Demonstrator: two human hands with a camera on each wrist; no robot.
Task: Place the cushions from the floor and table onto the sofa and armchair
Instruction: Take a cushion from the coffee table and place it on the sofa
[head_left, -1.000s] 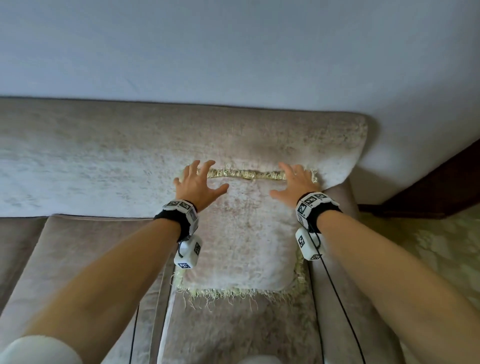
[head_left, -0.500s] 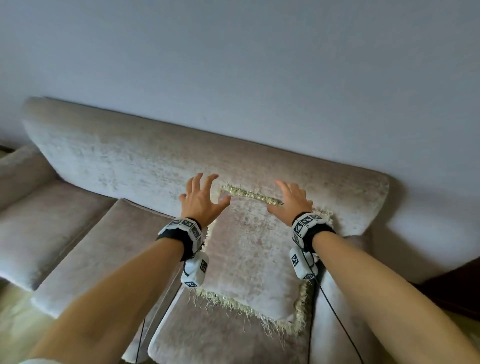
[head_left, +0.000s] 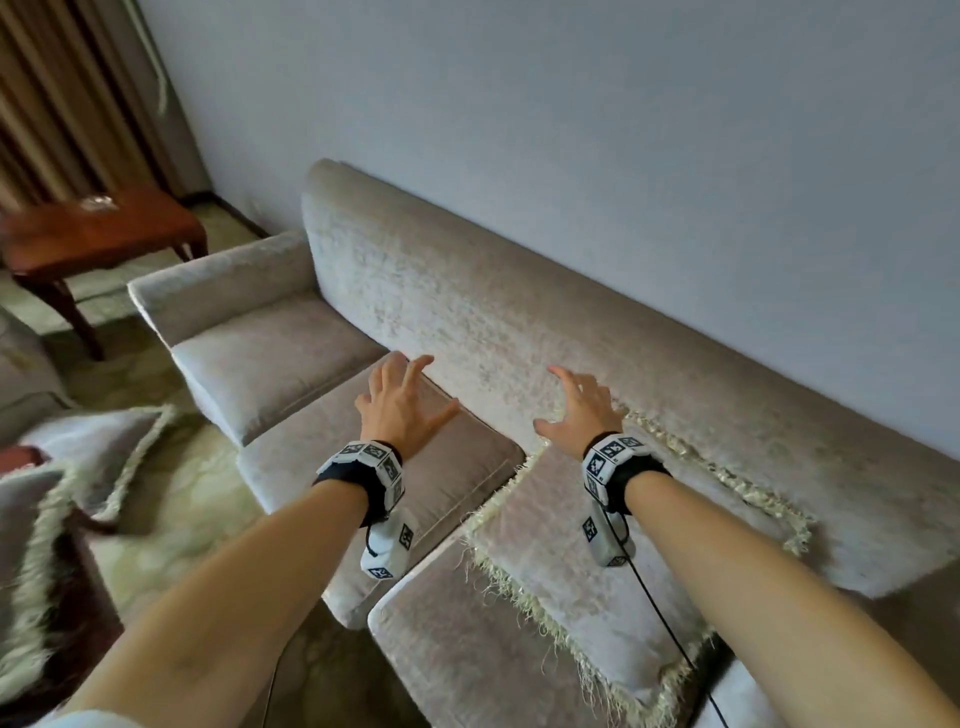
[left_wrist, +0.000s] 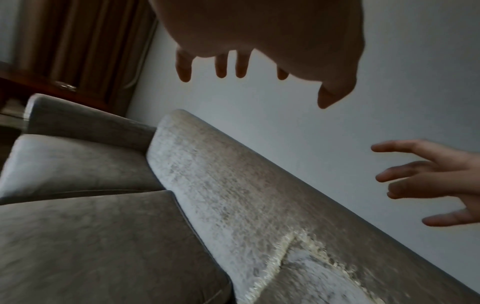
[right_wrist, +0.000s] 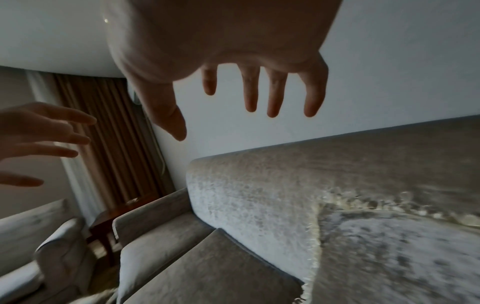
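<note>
A beige fringed cushion (head_left: 597, 561) leans on the backrest at the right end of the beige sofa (head_left: 467, 306); its fringe corner shows as cushion (left_wrist: 306, 273) and cushion (right_wrist: 402, 246) in the wrist views. My left hand (head_left: 400, 402) hovers open over the middle seat, left of the cushion, holding nothing. My right hand (head_left: 582, 410) is open with spread fingers just above the cushion's upper left corner, not gripping it. Two more fringed cushions (head_left: 98, 447) lie at the far left, low down, on a dark surface.
A reddish wooden side table (head_left: 104, 234) stands past the sofa's left armrest (head_left: 218, 283), with brown curtains (head_left: 67, 93) behind. Patterned carpet (head_left: 182, 499) lies in front of the sofa. Part of an armchair (right_wrist: 31, 236) shows at the left edge.
Both hands have lifted off the placed cushion and swung left. My view has turned left, bringing the armrest, the side table and the two other cushions into sight.
</note>
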